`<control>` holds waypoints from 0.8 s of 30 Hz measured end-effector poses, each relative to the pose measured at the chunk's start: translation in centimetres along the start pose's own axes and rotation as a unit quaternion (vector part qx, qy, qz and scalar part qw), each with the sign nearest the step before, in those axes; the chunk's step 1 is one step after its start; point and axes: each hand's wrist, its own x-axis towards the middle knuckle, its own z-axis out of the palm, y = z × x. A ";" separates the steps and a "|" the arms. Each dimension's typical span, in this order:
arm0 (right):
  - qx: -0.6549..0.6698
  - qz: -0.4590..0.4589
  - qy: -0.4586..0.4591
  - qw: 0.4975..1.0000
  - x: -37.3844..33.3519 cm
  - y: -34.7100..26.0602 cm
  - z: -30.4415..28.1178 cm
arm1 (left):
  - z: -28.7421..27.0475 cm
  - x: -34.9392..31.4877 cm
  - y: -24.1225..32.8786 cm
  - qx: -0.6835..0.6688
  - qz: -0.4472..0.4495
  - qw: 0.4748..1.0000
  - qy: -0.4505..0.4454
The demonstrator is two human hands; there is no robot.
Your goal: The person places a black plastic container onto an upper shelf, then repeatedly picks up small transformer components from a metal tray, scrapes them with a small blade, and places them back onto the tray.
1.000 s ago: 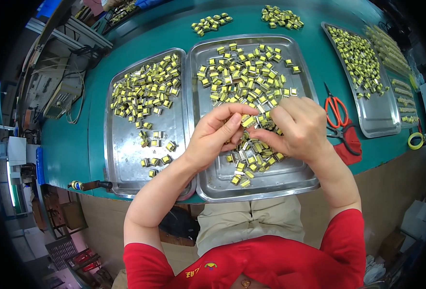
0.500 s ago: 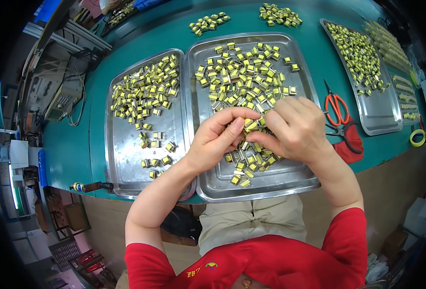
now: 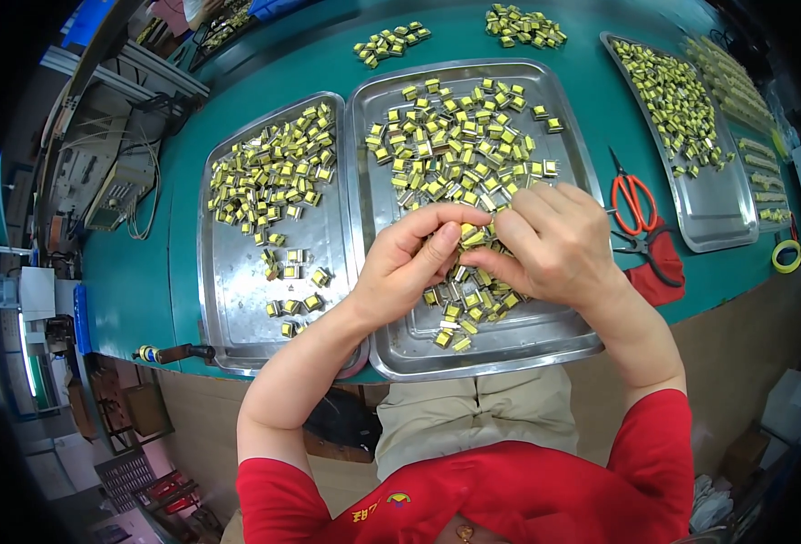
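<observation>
Over the middle metal tray (image 3: 509, 352), both my hands come together around a small yellow-taped transformer (image 3: 470, 238). My left hand (image 3: 409, 263) pinches it from the left between thumb and bent forefinger. From the right, my right hand (image 3: 554, 243) closes on it with the thumb below and curled fingers above. Fingers cover much of the part, and its pins cannot be made out. Loose transformers (image 3: 464, 163) of the same kind are heaped in the tray beyond and beneath my hands.
Another tray (image 3: 237, 335) with transformers lies to the left, and a third (image 3: 718, 238) at the far right. Orange-handled scissors (image 3: 634, 201), dark pliers (image 3: 651, 254) and a red cloth (image 3: 663, 276) lie right of my hand. A dark-handled tool (image 3: 174, 352) rests at the left front edge.
Hardly anything differs. Both hands stay in place around the transformer, with at most a tiny shift of the right fingers.
</observation>
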 end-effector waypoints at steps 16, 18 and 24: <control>0.043 0.027 0.031 0.998 0.1 0.3 -0.3 | -0.6 0.4 0.0 -0.149 0.019 0.989 0.003; 0.050 0.040 0.031 0.997 0.1 0.3 -0.2 | -0.5 0.4 0.1 -0.190 -0.001 0.982 0.015; 0.102 0.099 -0.008 0.990 -0.1 0.0 0.0 | -0.5 0.3 0.1 -0.173 -0.005 0.985 0.024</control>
